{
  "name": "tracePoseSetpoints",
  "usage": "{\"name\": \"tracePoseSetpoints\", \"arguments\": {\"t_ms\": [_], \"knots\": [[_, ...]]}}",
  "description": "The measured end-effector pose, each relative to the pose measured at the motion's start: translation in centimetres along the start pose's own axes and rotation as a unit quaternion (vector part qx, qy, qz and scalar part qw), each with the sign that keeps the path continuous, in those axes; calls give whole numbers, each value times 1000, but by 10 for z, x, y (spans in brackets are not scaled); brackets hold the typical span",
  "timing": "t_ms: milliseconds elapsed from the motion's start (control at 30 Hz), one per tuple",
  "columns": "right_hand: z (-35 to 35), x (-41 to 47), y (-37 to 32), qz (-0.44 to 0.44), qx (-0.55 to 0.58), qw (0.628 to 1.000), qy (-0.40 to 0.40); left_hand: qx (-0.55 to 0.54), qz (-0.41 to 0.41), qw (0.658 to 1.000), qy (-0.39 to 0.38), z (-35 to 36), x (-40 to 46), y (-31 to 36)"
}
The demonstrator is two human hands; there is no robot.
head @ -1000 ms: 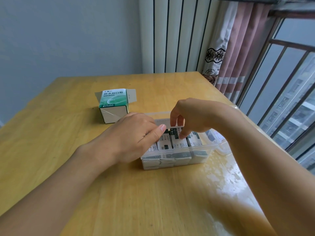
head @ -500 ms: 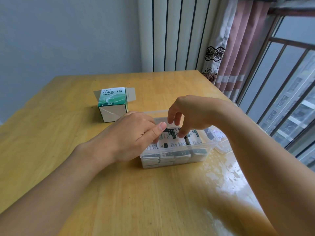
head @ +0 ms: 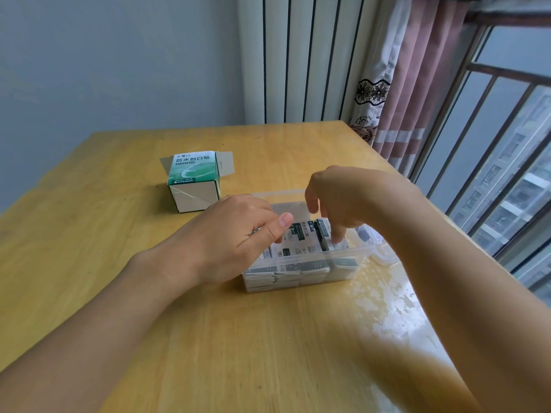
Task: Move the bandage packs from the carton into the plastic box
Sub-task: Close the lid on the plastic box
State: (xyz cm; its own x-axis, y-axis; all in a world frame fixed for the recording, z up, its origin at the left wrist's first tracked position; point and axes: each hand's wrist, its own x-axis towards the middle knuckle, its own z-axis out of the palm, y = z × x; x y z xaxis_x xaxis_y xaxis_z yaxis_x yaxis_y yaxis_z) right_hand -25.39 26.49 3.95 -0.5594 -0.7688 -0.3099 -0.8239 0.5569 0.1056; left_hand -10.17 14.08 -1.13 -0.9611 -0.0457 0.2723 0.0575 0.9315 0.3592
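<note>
White-and-black bandage packs [head: 301,236] fill the clear plastic box [head: 301,271]; green carton [head: 193,180] lies open.

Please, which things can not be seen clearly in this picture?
- Inside of the carton: head view, its opening faces away.
- Left part of the plastic box: covered by the left hand.
- Lid: mostly behind the right hand and forearm.
- Print on the bandage packs: too small.
</note>
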Motion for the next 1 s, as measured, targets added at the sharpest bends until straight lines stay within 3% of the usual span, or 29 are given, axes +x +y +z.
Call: {"name": "tracePoseSetpoints", "arguments": {"t_ms": [433, 600, 733, 867, 1000], "knots": [[-9, -13, -2, -29, 27, 999, 18, 9, 5, 1000, -1, 0, 2, -1], [-22, -28, 25, -58, 164, 977, 121, -1, -11, 1000, 28, -7, 0, -2], [13, -23, 73, 61, 204, 936, 279, -25, -27, 994, 99, -5, 2, 6], [70, -27, 109, 165, 271, 919, 234, -67, -79, 971, 216, 7, 6, 8], [102, -36, 111, 180, 279, 933, 139, -138, -169, 938, 270, 14, 4, 3]]}}
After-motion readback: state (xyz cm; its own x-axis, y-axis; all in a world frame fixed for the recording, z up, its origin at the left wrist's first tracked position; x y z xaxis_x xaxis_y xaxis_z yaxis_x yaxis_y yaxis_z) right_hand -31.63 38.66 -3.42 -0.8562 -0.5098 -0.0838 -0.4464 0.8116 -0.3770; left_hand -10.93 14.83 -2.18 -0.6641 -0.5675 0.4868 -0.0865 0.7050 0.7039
